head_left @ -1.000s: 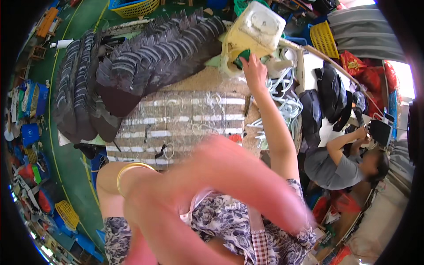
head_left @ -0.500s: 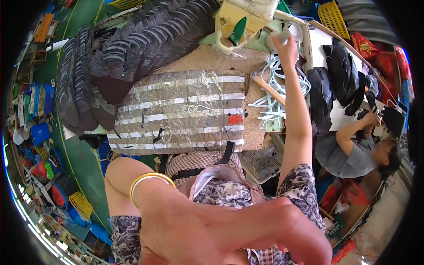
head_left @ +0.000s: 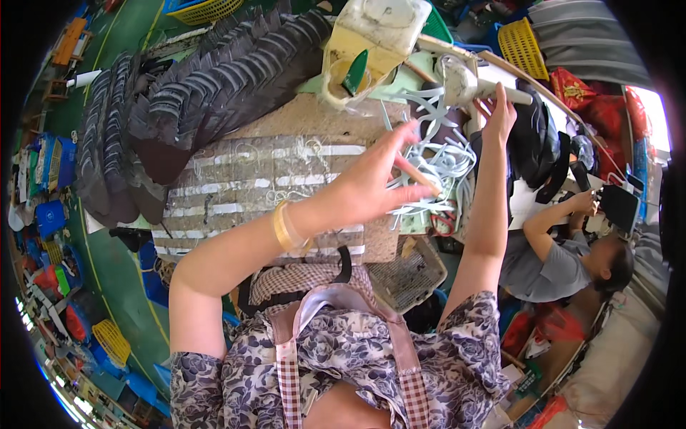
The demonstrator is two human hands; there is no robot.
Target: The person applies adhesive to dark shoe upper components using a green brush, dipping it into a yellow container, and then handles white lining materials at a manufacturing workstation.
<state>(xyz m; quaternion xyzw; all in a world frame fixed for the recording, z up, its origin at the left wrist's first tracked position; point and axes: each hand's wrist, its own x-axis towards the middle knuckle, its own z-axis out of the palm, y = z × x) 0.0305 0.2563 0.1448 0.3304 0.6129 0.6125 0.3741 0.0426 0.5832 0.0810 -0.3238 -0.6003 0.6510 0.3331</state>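
My left hand reaches over the workbench with its fingers spread. A wooden stick-like handle lies between its thumb and fingers; the grip looks loose, not closed. Under and around it is a tangle of pale blue-white strips. Farther right, my right hand has its fingers against a pale cylinder, which it seems to grip. The cylinder meets a whitish, cloudy container; whether they are joined I cannot tell. Left of that stands a cut-open yellowish jug with a green blade-shaped piece in it.
Dark curved shoe-part-like pieces lie stacked at the bench's far left. A taped board covers its near middle. Red-handled scissors lie by the strips. A grey basket sits below the edge. A co-worker works at right.
My left hand has moved from close before the camera out to the strips and wooden handle. My right hand has shifted right, and the pale cylinder now shows. The view has tilted slightly.
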